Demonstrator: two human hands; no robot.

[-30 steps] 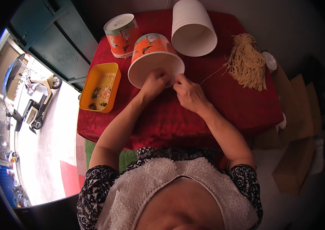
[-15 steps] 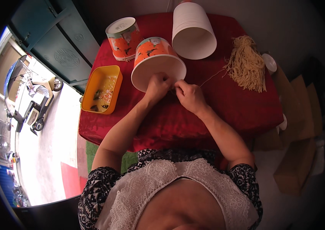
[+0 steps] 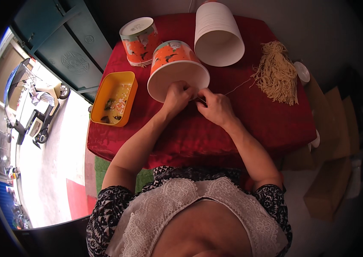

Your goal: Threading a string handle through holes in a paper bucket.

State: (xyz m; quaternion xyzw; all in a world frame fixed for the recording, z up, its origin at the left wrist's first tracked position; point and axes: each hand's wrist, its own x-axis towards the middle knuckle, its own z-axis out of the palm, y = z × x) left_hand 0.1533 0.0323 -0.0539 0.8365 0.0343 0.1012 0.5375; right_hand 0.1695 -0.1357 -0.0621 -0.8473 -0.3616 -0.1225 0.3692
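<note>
An orange paper tub [image 3: 174, 56] with a dark and grey pattern lies tipped on its side, its white mouth facing me. At the lower right of its rim, my left hand [image 3: 178, 96] is closed, its fingertips pinched on a thin cream string [image 3: 238, 88]; my own fingers partly hide the grip. Just right of it, my right hand [image 3: 215, 106] is also closed, with thumb and finger pinching the string beside the rim. From there the string runs right toward a bundle of cream strings [image 3: 277, 75].
A second orange tub [image 3: 139, 45] stands upside down behind. Nested white tubs [image 3: 219, 36] lie at the back. A yellow tray [image 3: 133, 95] holding small bits is at the left on the red cloth [image 3: 250, 128]. Cardboard boxes [image 3: 329, 188] stand right; a teal door [image 3: 72, 55] left.
My right hand has shifted slightly right, and its fingers have drawn a little away from the rim. My left hand stays at the rim.
</note>
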